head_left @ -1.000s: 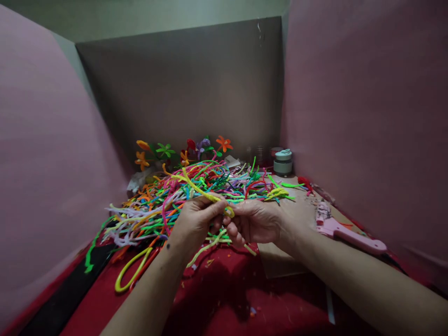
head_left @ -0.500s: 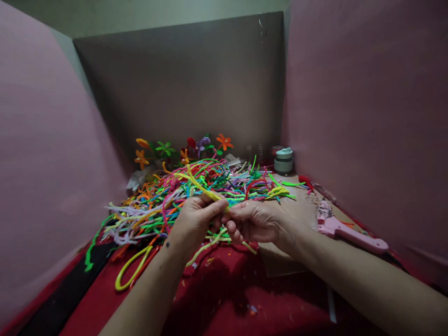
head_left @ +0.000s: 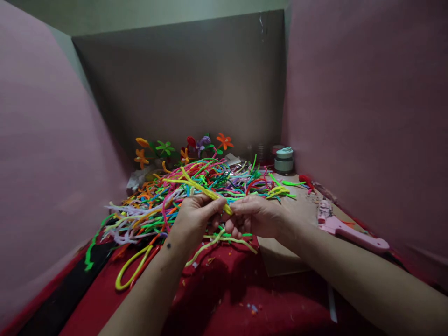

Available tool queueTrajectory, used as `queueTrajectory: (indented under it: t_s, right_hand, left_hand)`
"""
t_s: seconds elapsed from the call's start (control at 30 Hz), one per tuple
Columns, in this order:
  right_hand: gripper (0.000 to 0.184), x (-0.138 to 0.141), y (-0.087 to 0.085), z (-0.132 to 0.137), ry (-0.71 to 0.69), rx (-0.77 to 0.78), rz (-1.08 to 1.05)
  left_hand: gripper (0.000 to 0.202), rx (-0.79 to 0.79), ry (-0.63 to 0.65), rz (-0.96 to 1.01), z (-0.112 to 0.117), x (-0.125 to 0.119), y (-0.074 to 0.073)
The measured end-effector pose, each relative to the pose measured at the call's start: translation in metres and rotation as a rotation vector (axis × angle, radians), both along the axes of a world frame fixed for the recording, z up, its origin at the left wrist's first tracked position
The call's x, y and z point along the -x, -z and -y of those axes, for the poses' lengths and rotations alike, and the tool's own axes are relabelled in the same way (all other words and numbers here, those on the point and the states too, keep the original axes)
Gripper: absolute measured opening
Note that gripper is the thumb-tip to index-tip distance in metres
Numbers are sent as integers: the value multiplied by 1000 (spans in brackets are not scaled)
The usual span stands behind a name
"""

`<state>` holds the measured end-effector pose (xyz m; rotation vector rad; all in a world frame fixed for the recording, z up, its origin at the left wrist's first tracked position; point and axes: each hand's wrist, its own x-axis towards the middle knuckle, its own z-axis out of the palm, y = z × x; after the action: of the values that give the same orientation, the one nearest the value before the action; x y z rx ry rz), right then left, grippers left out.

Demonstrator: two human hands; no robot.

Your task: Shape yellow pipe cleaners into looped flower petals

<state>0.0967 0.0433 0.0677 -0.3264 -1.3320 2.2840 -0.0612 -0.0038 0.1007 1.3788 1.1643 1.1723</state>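
A yellow pipe cleaner, bent double, lies between my hands above the front of the heap. My left hand pinches it between thumb and forefinger, and its two loose ends spread up and to the left. At its folded end, the fingertips of my right hand are closed on it, with the lower fingers curled in. Behind and left of my hands spreads a tangled heap of coloured pipe cleaners. Pale yellow and green pipe cleaners lie just under my hands.
Several pipe-cleaner flowers stand at the back. A lidded jar is at the back right, and a pink glue gun lies on the right. Yellow-handled scissors rest at the left front. Pink side walls and a grey back panel enclose the table.
The yellow pipe cleaner has swung lower to the left, and its ends have spread wider apart. Its folded end now shows between my fingertips. My right hand has shifted slightly upward.
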Motion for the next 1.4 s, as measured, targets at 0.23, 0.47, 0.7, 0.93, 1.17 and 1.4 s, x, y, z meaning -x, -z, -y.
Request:
queueTrajectory:
  t_s: [0.23, 0.47, 0.7, 0.93, 1.17, 1.4]
  right_hand:
    - [24, 5, -5, 10, 310, -494, 277]
    - [26, 12, -1, 19, 621, -1294, 615]
    - [25, 12, -4, 22, 687, -1176, 605]
    - [18, 8, -10, 14, 344, -354, 246]
    - [18, 12, -12, 18, 501, -449, 435]
    - [15, 9, -12, 15, 411, -378, 443]
  left_hand:
    - [27, 16, -82, -112, 0, -3, 0]
    - [23, 6, -152, -167, -2, -5, 3]
    - [30, -7, -198, -122, 0, -8, 4]
    - [35, 26, -129, -19, -4, -4, 4]
    - [36, -23, -302, -259, -6, -5, 7]
    - [37, 43, -205, -189, -4, 1, -1]
